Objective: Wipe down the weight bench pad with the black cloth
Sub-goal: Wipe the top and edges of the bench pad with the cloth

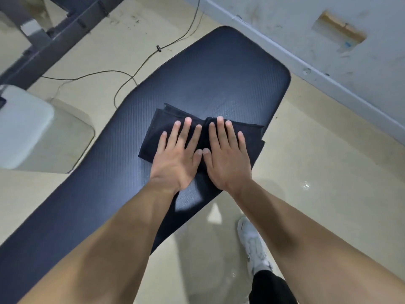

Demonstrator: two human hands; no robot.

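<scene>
A dark textured weight bench pad runs from the lower left to the upper middle of the view. A folded black cloth lies flat on its wide end. My left hand presses on the cloth with straight, spread fingers. My right hand lies beside it, thumbs nearly touching, also flat on the cloth with straight fingers. The hands hide the cloth's middle.
A thin cable trails over the beige floor left of the bench. A dark metal frame crosses the upper left, with a pale object below it. A scuffed wall runs along the right. My white shoe stands right of the bench.
</scene>
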